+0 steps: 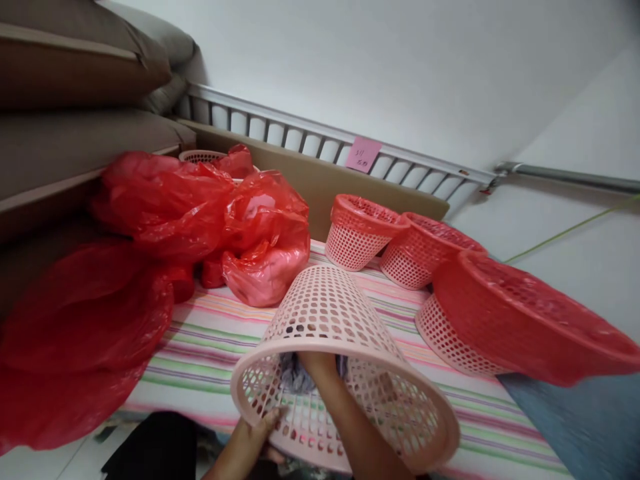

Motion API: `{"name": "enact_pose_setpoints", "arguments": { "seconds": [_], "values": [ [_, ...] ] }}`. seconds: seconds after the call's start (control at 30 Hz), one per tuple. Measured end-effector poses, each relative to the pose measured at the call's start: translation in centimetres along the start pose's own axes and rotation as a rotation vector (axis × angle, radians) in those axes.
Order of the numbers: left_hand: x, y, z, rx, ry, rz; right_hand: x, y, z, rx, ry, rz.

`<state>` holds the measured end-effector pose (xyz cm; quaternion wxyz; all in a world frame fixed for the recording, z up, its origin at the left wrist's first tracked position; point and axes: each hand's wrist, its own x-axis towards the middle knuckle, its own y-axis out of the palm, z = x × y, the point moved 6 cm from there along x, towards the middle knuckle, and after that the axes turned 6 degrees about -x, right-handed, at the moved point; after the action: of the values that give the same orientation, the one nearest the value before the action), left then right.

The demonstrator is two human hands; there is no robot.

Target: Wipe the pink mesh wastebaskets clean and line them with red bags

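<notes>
A pale pink perforated plastic basket (325, 307) lies tipped on its side, with its mouth facing me. My left hand (257, 437) grips the lower left of its rim, thumb on the inner side. Deep inside the basket, my right hand (320, 367) is pressed around a bunched grey-blue cloth (295, 375); the rim and basket wall hide most of its fingers. The cloth bears against the basket's inner wall.
Several pink baskets lined with red plastic bags (363, 220) stand on the striped cloth (200, 340) to the right. Crumpled red bags (200, 207) and a spread red bag (75, 347) lie left. Behind are a radiator (295, 137) with a pink note (363, 155), and stacked cushions (75, 147).
</notes>
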<state>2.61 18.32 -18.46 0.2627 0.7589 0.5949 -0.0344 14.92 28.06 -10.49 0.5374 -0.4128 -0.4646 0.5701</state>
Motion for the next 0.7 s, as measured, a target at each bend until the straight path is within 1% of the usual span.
{"name": "enact_pose_setpoints", "arguments": {
  "seconds": [0.03, 0.07, 0.13, 0.2, 0.23, 0.3, 0.33, 0.37, 0.47, 0.5, 0.6, 0.7],
  "values": [
    [0.2, -0.1, 0.3, -0.008, -0.001, -0.011, -0.9, -0.1, 0.0, -0.007, 0.008, 0.011],
    [0.4, -0.3, 0.4, -0.008, 0.026, -0.031, -2.1, 0.0, 0.2, -0.012, 0.010, 0.028],
    [0.6, -0.5, 0.0, -0.003, 0.137, -0.098, -5.1, 0.5, 0.6, -0.012, -0.001, 0.060],
    [0.7, -0.6, -0.8, -0.006, 0.235, -0.129, -7.6, 0.9, 1.1, -0.008, -0.020, 0.066],
    [0.7, -0.7, -1.2, -0.015, 0.250, -0.118, -8.4, 1.0, 1.2, -0.008, -0.028, 0.060],
    [0.7, -1.0, -2.1, -0.017, 0.248, -0.060, -9.2, 0.8, 1.3, -0.019, -0.044, 0.049],
    [0.7, -1.5, -2.7, 0.003, 0.257, -0.046, -9.2, 0.6, 1.4, -0.027, -0.055, 0.048],
    [0.7, -2.2, -3.4, 0.038, 0.274, -0.064, -9.1, 0.5, 1.4, -0.037, -0.070, 0.048],
    [0.6, -5.2, -5.4, 0.158, 0.347, -0.202, -8.7, 0.3, 1.4, -0.079, -0.108, 0.048],
    [0.6, -5.8, -5.6, 0.181, 0.351, -0.223, -8.5, 0.3, 1.5, -0.091, -0.113, 0.043],
    [0.7, -6.4, -5.5, 0.224, 0.362, -0.203, -7.1, 0.1, 1.6, -0.088, -0.088, 0.010],
    [0.6, -6.4, -5.2, 0.279, 0.414, -0.229, -3.7, -1.0, 1.5, 0.051, -0.020, -0.045]
  ]
}}
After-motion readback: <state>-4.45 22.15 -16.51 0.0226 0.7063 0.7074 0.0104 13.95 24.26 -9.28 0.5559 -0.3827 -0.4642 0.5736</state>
